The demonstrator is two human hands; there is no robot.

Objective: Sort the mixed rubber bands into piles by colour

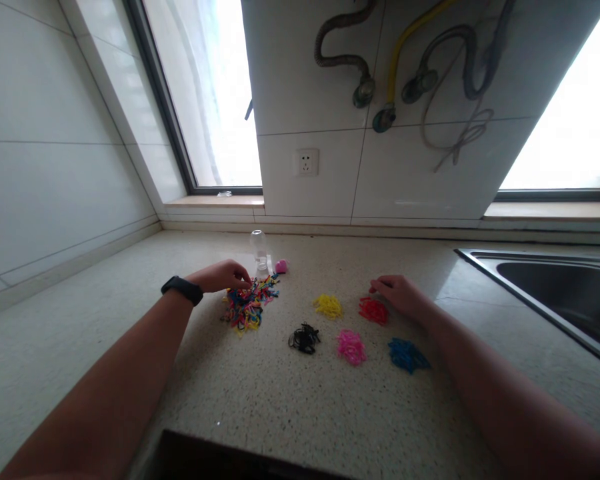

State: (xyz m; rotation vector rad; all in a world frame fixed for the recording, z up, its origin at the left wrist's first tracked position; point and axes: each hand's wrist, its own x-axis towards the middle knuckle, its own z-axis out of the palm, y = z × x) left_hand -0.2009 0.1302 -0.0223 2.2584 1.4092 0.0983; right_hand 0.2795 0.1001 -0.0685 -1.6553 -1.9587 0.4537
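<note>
My left hand (226,275), a dark band on its wrist, reaches over a heap of mixed-colour rubber bands (247,310). Its fingers are bent and pinched at the heap's upper edge; what they hold is too small to make out. Just behind the red rubber bands (373,311) is my right hand (397,292), fingers drawn together, with any content hidden. Sorted by colour, more small heaps lie between and below the hands: yellow rubber bands (329,306), black rubber bands (305,339), pink rubber bands (351,347) and blue rubber bands (407,355).
A clear plastic bottle (259,247) stands behind the mixed heap, beside a pink cap (281,267). At the right a steel sink (485,263) is set into the speckled counter (260,407). A tiled wall with a socket (307,162) and hoses (343,61) rises behind.
</note>
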